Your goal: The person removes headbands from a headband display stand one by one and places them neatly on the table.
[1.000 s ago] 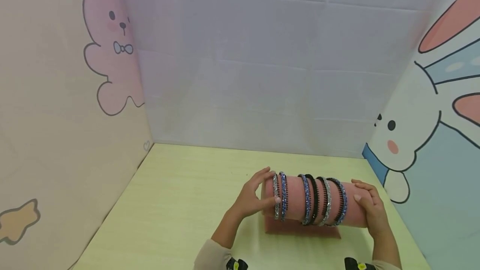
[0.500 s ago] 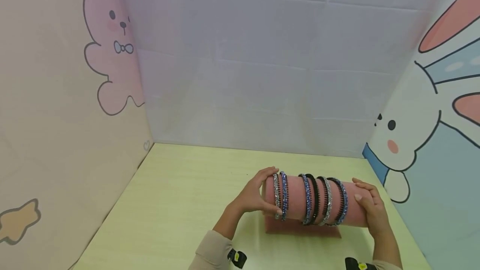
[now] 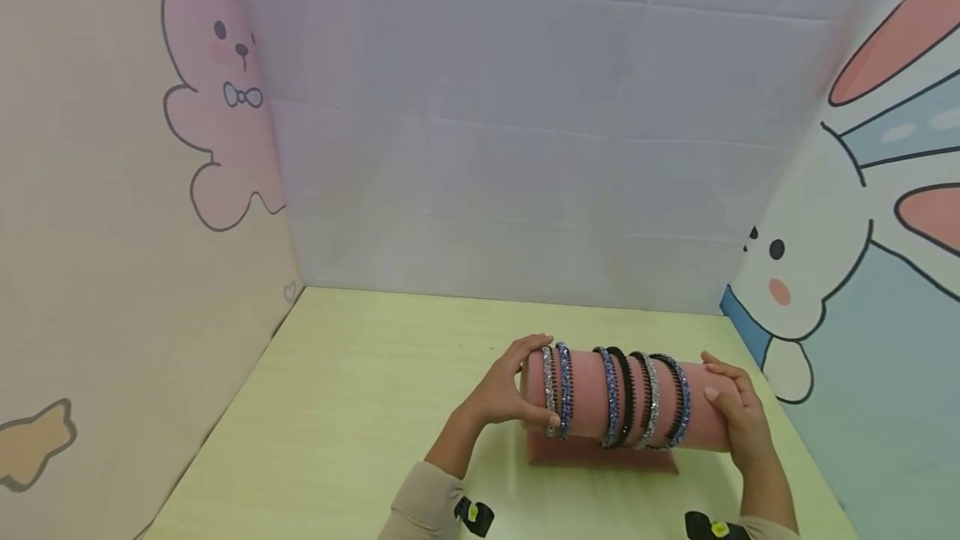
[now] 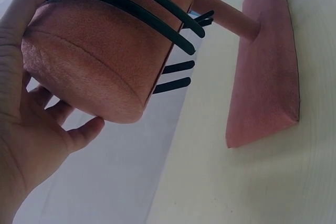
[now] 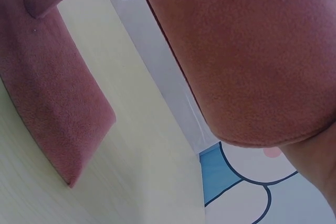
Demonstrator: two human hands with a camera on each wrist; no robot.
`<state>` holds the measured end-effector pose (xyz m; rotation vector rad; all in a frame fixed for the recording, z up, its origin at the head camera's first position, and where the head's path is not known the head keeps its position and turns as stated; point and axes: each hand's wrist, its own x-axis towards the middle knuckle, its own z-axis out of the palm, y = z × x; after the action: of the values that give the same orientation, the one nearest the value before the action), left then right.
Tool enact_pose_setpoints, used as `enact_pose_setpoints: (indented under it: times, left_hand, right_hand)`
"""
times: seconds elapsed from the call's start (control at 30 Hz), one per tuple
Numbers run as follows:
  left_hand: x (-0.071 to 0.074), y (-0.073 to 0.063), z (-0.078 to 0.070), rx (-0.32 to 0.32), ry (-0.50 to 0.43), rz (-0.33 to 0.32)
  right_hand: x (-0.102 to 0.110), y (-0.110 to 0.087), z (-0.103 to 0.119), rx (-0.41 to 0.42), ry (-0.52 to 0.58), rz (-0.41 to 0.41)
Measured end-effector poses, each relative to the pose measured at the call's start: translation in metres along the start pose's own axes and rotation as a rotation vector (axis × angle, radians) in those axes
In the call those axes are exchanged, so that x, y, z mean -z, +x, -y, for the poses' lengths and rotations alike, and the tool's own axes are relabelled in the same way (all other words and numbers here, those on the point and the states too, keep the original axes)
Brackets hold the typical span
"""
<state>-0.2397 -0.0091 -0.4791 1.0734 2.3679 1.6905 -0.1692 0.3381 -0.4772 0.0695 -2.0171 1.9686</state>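
Note:
A pink, suede-like headband display stand [image 3: 587, 395] has a horizontal roll on a post above a flat base [image 4: 265, 80]. Several glittery headbands sit over the roll. My left hand [image 3: 495, 390] spans the roll's left end, its thumb and fingertips at the two sides of the outermost silver headband [image 3: 550, 390]. Beside that one is a blue headband [image 3: 565, 390]. Farther right sit more blue, black and silver ones. My right hand [image 3: 741, 419] grips the roll's right end, thumb in front and fingers over the top. In the right wrist view the roll hides most of that hand.
The stand rests on a pale yellow table [image 3: 360, 382]. A white sheet [image 3: 480, 132] hangs behind it. Walls with cartoon drawings stand on the left and right, the rabbit wall [image 3: 885, 407] close to my right hand.
My left thumb has slid down along the silver headband, and the left fingertips have shifted slightly right over the top. My right hand keeps its hold on the roll.

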Motion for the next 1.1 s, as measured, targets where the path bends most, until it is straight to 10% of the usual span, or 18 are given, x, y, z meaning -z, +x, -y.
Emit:
enact_pose_setpoints:
  times: [0.6,0.83,1.1]
  left_hand:
    - [0.013,-0.009,0.005,0.043,-0.107,-0.034]
    - [0.024,-0.017,-0.027,0.052,-0.181,-0.028]
    - [0.024,-0.018,-0.025,0.03,-0.242,-0.05]
  right_hand:
    - [-0.008,0.001,-0.003,0.033,0.024,-0.003]
    - [-0.004,0.001,-0.003,0.028,-0.001,-0.015]
    - [0.0,0.001,-0.001,0.04,0.017,-0.012]
